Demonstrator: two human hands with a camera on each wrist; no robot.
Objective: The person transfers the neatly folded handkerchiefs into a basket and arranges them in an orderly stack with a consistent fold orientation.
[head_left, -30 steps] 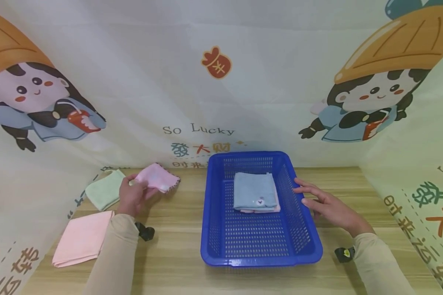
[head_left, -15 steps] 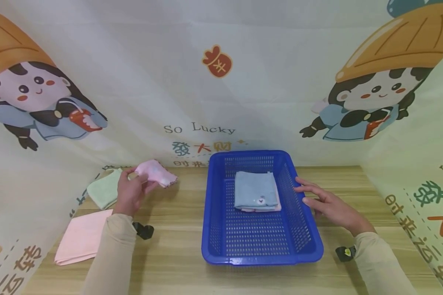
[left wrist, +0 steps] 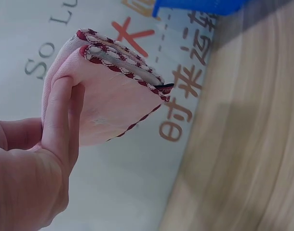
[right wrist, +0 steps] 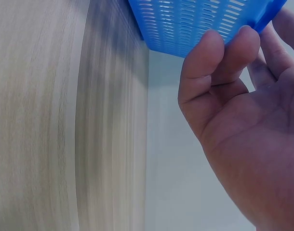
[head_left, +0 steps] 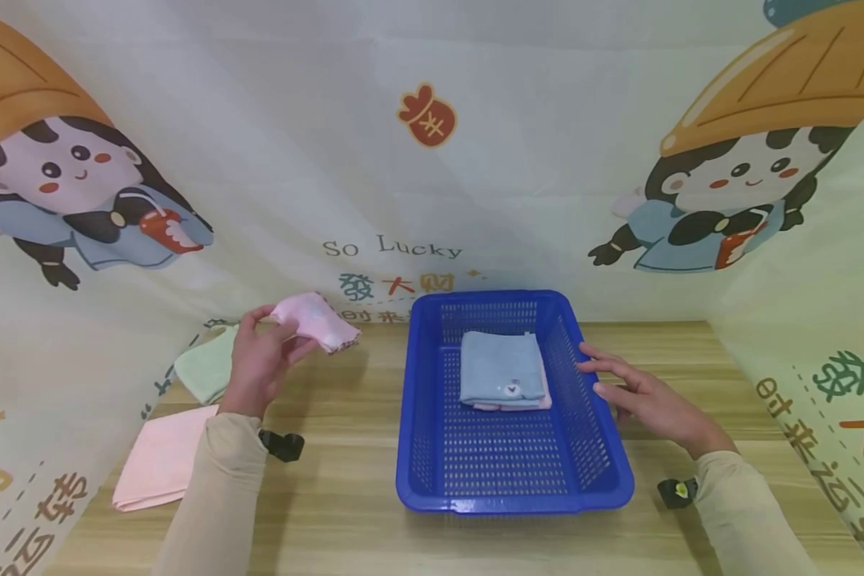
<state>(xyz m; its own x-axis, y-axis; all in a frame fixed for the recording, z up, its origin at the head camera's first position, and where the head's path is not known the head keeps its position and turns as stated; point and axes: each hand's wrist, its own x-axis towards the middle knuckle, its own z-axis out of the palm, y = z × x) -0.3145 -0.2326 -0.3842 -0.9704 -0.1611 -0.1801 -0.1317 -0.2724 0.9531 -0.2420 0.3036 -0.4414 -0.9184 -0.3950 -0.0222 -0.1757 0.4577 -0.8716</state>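
A left hand (head_left: pixel 259 364) pinches a folded pink cloth (head_left: pixel 313 322) above the wooden table (head_left: pixel 346 448) – fingers clamped on it. Right of it, a blue basket (head_left: pixel 511 480); the right hand (head_left: pixel 644 400), fingers relaxed and apart, touches its side.

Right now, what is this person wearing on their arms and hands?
Both arms wear long beige sleeves, the left sleeve and the right sleeve, reaching to the wrists. A small black device sits at the left wrist, and a similar one at the right. The left hand and right hand are bare, without gloves.
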